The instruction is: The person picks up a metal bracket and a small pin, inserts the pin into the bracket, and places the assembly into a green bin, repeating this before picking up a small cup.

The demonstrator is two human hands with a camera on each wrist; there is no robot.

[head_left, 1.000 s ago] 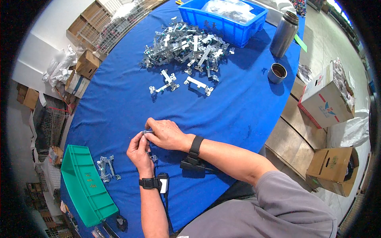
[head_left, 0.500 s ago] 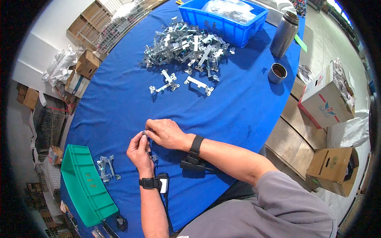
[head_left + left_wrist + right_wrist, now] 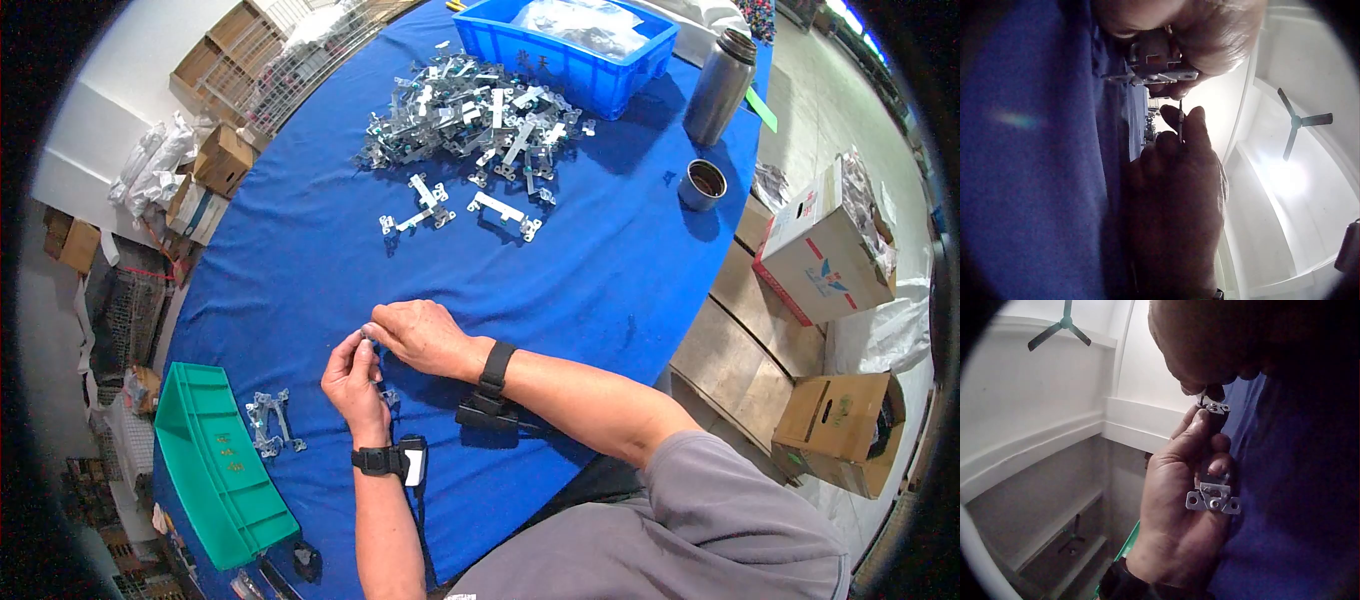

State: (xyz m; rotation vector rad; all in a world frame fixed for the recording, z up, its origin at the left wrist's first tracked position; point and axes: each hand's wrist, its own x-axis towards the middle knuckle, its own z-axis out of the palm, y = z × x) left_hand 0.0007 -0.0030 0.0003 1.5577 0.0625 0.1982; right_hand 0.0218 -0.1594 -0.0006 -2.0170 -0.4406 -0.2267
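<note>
The left hand point(image 3: 358, 392) grips a metal bracket point(image 3: 1215, 499); in the right wrist view one end with two holes lies against its palm, the other end at its thumb tip. Close against it, the right hand point(image 3: 425, 338) has its fingertips at the bracket's far end. In the left wrist view the right hand point(image 3: 1175, 206) pinches a small thin piece point(image 3: 1180, 122), too dark to identify. Similar brackets form a large pile point(image 3: 470, 115), with a few loose ones point(image 3: 503, 212) nearer the hands. Several more brackets point(image 3: 272, 422) lie left of the left hand.
A green bin point(image 3: 225, 465) stands at the left on the blue cloth point(image 3: 300, 270). Behind the pile is a blue crate point(image 3: 570, 65) holding plastic bags. A steel flask point(image 3: 720, 88) and a cup point(image 3: 702, 185) stand at the right, with cartons point(image 3: 835, 430) beyond the table edge.
The right fingertips have shifted slightly at the bracket's end, and the piece seen between the hands a second ago is less visible. The left hand keeps its grip almost unmoved.
</note>
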